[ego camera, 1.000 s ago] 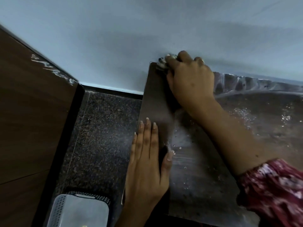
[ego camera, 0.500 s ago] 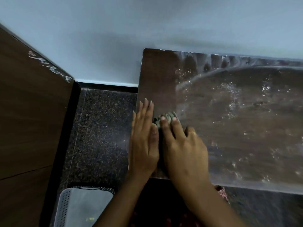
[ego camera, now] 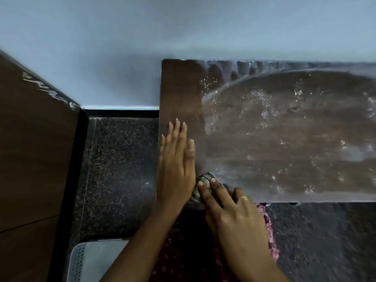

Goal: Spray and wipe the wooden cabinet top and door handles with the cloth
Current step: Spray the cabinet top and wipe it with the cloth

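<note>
The wooden cabinet top [ego camera: 284, 139] fills the right half of the head view, dusty and speckled with spray droplets, with a darker wiped strip along its left edge. My left hand [ego camera: 176, 161] lies flat, fingers together, on that left edge. My right hand [ego camera: 234, 216] presses a small bunched patterned cloth [ego camera: 205, 180] down at the front left corner of the top, fingertips on the cloth. No spray bottle or door handles are in view.
A blue wall [ego camera: 183, 33] runs behind the cabinet. A dark speckled floor [ego camera: 118, 169] lies to the left, with a brown wooden panel [ego camera: 34, 149] beyond it. A pale perforated bin [ego camera: 95, 261] stands at the bottom left.
My right hand has dragged the cloth from the back left corner down the left edge to the front corner. My left hand stayed flat on the left edge.
</note>
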`<state>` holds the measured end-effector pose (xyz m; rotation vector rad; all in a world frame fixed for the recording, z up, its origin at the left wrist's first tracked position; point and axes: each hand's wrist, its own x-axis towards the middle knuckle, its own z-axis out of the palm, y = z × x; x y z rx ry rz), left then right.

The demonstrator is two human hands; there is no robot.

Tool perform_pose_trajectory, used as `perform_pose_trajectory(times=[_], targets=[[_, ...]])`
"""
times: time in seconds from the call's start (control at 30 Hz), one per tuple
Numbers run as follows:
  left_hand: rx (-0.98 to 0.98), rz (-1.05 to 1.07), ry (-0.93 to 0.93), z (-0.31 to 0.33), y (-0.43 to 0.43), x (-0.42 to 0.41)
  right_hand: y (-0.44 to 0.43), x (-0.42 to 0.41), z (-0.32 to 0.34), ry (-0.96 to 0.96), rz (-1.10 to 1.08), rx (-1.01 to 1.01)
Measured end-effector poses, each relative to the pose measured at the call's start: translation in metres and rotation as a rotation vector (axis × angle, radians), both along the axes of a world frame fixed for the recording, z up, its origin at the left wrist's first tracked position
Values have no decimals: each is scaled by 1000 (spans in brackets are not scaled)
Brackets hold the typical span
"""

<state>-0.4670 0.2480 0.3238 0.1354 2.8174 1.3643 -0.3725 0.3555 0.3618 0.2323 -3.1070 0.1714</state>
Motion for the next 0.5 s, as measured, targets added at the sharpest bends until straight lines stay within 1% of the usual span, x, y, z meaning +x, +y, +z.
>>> perform_pose_trajectory(times=[0.07,0.2,0.33,0.43,0.5], targets=[[-61,-6,33,-2,4,1,4,-20,-1,-17,-8,-7],[-26,2,45,-3,5,-2,13,-75,-3,3,-29,8],[-131,18,44,-3,9,-3,19,-141,-2,35,-43,45],[-164,22,32,-1,11,-5,19,-189,4,12,-63,94],[-192,5,40,0,10,-4,21,-220,2,23,-73,75]])
